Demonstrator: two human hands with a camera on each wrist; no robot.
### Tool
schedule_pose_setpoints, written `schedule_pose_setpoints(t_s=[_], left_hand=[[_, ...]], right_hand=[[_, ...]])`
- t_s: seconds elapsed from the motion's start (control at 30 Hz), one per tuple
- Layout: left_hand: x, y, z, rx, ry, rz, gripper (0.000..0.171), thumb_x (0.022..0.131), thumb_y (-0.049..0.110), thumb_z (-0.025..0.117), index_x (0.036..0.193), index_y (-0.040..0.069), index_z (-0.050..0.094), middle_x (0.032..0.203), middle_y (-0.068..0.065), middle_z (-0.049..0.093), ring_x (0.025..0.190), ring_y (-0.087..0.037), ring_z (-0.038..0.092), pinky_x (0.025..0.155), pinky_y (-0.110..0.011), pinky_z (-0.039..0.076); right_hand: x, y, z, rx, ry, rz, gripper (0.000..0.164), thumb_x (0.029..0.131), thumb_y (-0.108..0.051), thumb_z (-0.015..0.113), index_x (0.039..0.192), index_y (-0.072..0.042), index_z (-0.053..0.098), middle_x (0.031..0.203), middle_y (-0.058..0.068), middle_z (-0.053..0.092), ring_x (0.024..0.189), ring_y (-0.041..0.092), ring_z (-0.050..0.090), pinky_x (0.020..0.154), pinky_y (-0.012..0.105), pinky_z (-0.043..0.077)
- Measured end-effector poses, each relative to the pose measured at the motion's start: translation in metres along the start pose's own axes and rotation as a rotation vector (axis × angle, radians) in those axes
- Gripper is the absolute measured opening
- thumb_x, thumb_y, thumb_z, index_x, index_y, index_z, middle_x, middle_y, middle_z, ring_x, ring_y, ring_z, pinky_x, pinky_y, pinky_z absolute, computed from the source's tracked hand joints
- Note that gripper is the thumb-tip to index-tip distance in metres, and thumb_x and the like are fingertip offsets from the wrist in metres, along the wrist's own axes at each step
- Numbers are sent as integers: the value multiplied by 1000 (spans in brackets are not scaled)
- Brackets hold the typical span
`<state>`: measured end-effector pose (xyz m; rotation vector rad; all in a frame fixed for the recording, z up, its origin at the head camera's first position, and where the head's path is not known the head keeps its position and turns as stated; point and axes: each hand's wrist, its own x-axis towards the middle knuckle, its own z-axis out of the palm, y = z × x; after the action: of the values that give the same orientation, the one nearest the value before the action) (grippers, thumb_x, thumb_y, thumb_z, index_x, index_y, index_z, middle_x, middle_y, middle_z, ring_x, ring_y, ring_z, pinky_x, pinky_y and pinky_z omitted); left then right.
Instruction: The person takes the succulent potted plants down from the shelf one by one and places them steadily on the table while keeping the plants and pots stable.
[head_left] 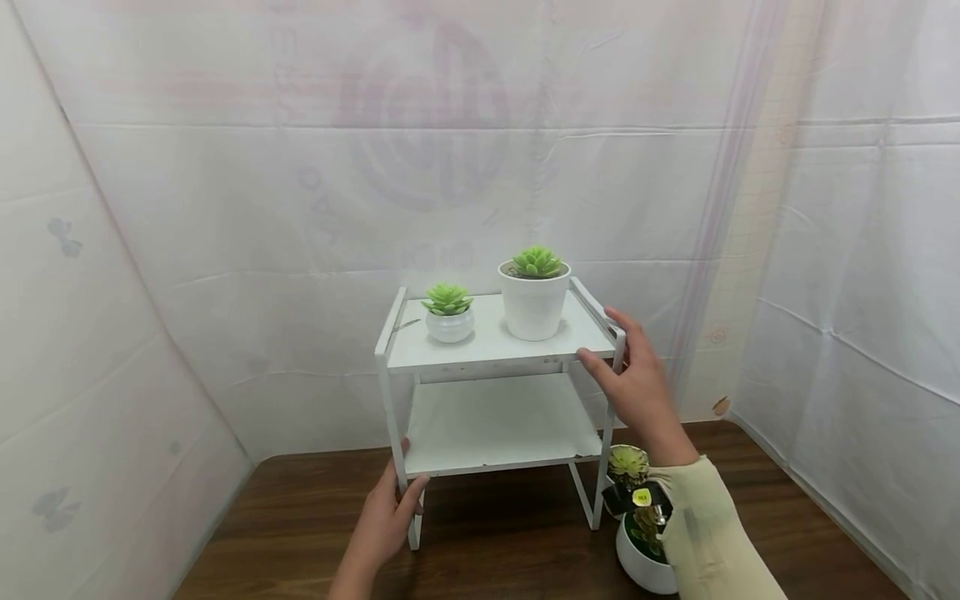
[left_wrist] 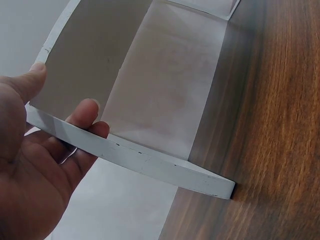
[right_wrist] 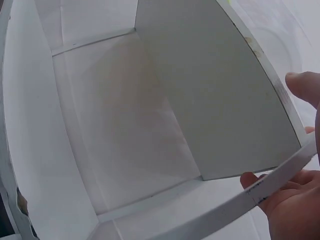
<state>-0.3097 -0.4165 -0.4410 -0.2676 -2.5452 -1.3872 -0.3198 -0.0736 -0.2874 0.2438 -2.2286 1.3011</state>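
A white two-tier shelf rack (head_left: 502,421) stands in the middle of the head view. On its top tier sit a small succulent in a round white pot (head_left: 450,325) and, to the right, a succulent in a taller white pot (head_left: 534,304). My left hand (head_left: 384,515) grips the front left leg (left_wrist: 145,162) at the lower tier, fingers curled round it and thumb at the tier's front edge. With thumb on the top tier's front edge and fingers round the right side, my right hand (head_left: 637,379) holds the upper right corner. The right wrist view shows the top tier's underside (right_wrist: 215,90).
Beside the rack's right legs, partly behind my right forearm, are a yellow-green succulent (head_left: 628,462) and a plant in a white bowl-shaped pot (head_left: 647,567). A brown wooden table (head_left: 300,517) lies beneath. White sheeting (head_left: 247,208) hangs behind and at both sides.
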Motion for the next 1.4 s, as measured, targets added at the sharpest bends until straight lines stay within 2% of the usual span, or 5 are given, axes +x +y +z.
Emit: schedule_pose_setpoints(t_s=[0.27, 0.4, 0.5, 0.57, 1.4], left_hand=[[0, 1, 0, -2, 0, -6, 72, 98, 45, 51, 155, 14, 21, 95, -10, 63, 72, -18, 61, 60, -26, 49], [0, 1, 0, 1, 3, -4, 71, 98, 45, 51, 155, 13, 21, 89, -7, 62, 71, -18, 60, 61, -25, 48], [0, 0, -1, 5, 0, -6, 72, 98, 45, 51, 155, 13, 21, 85, -4, 60, 71, -17, 59, 61, -25, 48], [0, 0, 0, 7, -2, -10, 72, 98, 46, 51, 155, 13, 21, 83, -3, 59, 71, -16, 59, 61, -25, 47], [1, -1, 1, 12, 1, 3, 72, 98, 46, 50, 155, 15, 20, 81, -2, 59, 70, -16, 58, 60, -24, 47]], right_hand=[[0, -1, 4, 37, 17, 34, 74, 87, -46, 70, 147, -26, 32, 146, 19, 40, 117, 35, 52, 86, 48, 48], [2, 0, 4, 53, 37, 29, 73, 84, -43, 75, 143, -26, 37, 125, 18, 53, 97, 30, 54, 75, 37, 48], [2, 1, 4, 59, 53, 22, 72, 81, -41, 78, 140, -27, 41, 107, 17, 54, 84, 25, 50, 68, 33, 46], [2, 1, 5, 65, 61, 19, 71, 80, -41, 79, 139, -27, 42, 104, 16, 55, 82, 24, 49, 66, 32, 46], [0, 2, 5, 74, 85, 25, 72, 80, -41, 79, 141, -29, 42, 118, 15, 61, 87, 25, 56, 72, 33, 48]])
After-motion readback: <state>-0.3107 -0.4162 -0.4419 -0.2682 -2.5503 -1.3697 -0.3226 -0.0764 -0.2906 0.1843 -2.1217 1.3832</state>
